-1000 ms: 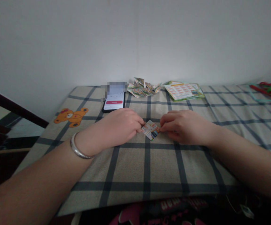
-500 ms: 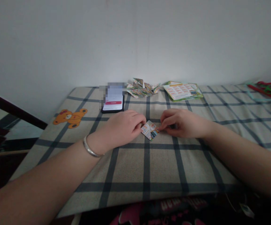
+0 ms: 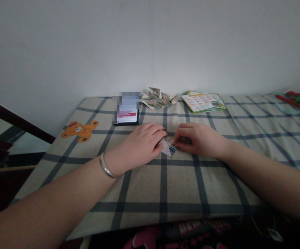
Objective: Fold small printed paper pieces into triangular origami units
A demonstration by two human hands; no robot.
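Observation:
A small folded square of printed paper (image 3: 168, 148) lies at an angle on the checked tablecloth, between my hands. My left hand (image 3: 147, 143), with a silver bangle at the wrist, grips its left side between thumb and fingers and covers that corner. Thumb and forefinger of my right hand (image 3: 195, 139) are pinched together at its right corner. Behind my hands, a heap of folded paper pieces (image 3: 157, 100) rests near the wall. To its right lies a stack of flat printed sheets (image 3: 203, 102).
A phone (image 3: 127, 117) with a lit screen lies at the back left. An orange bear picture (image 3: 81, 131) is nearer the left edge. Red and green strips (image 3: 299, 102) sit at the far right. A white wall (image 3: 150, 45) rises behind the table (image 3: 144, 190).
My left hand has shifted right and reaches further over the folded paper. My right hand has closed in on the right corner. The view has moved slightly.

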